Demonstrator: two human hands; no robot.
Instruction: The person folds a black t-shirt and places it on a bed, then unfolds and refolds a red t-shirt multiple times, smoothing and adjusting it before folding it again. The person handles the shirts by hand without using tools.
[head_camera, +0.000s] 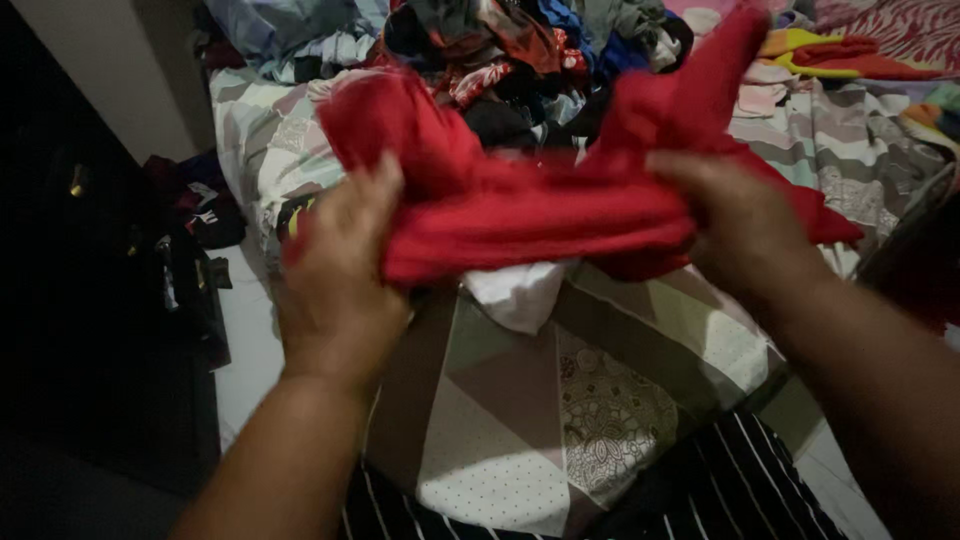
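Red cloth in both my hands
My left hand (335, 285) and right hand (740, 230) clutch the red garment (540, 205) above the patterned bedsheet (600, 400); fingers seemingly closed, blurred.

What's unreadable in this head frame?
- Red garment: motion-blurred and bunched, so its type is unclear.
- Fingers of left hand and right hand: tucked behind the cloth.
- White cloth: mostly covered by the garment.
- Clothes pile: cut off by the top edge.
- Left floor area: too dark.

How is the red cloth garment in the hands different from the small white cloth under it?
The red cloth garment is large, stretched out and lifted between the left hand and right hand. The small white cloth is bunched and lies unheld on the patterned bedsheet. Both look like soft fabric.
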